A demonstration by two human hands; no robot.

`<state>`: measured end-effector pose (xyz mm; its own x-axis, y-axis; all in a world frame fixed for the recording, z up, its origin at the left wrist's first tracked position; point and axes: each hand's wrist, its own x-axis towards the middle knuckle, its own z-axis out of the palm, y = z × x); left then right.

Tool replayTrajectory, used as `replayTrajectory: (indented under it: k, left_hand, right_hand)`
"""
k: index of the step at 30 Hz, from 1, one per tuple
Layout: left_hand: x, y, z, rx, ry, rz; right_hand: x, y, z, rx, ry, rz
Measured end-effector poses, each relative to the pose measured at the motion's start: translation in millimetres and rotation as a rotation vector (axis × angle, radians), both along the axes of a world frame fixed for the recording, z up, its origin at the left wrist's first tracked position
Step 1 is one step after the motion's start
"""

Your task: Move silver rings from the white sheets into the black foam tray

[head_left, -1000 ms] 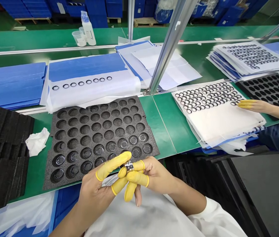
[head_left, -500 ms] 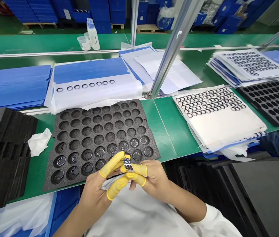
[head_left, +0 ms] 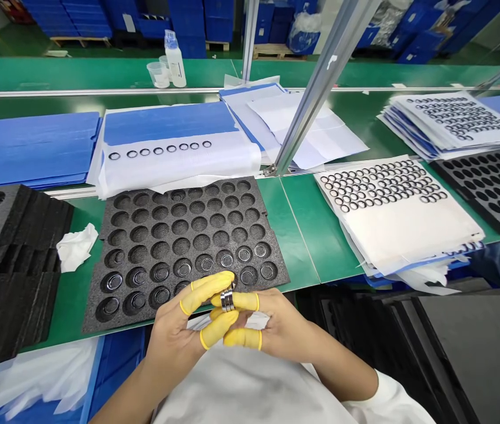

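silver metal ring (head_left: 227, 300) held between both hands, just above a black foam tray (head_left: 267, 250)
left hand (head_left: 172, 330) and right hand (head_left: 280, 324) are nearly closed, their yellow finger cots (head_left: 209, 292) meeting at the ring; whether it circles a finger i cannot tell. it looks stiff, smooth and slippery, yet light enough for fingertips, best taken by its outer edge to keep the polished face clean.

One left hand (head_left: 172, 333), one right hand (head_left: 280, 324), one bottle (head_left: 175, 68), two cups (head_left: 158, 75), eight rings (head_left: 158, 151) on one white sheet (head_left: 179, 171), two black foam trays (head_left: 179, 235), one stack of foam trays (head_left: 11, 271).
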<state>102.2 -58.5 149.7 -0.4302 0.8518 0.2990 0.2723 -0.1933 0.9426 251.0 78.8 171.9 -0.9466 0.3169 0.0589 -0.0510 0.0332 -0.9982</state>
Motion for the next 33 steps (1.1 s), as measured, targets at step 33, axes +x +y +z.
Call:
replayTrajectory:
  k: [33]
  left_hand:
    - [-5.5, 22.4, 0.3, -0.295, -1.171, 0.109]
  right_hand:
    - [-15.1, -2.4, -19.2, -0.997, -0.165, -0.374]
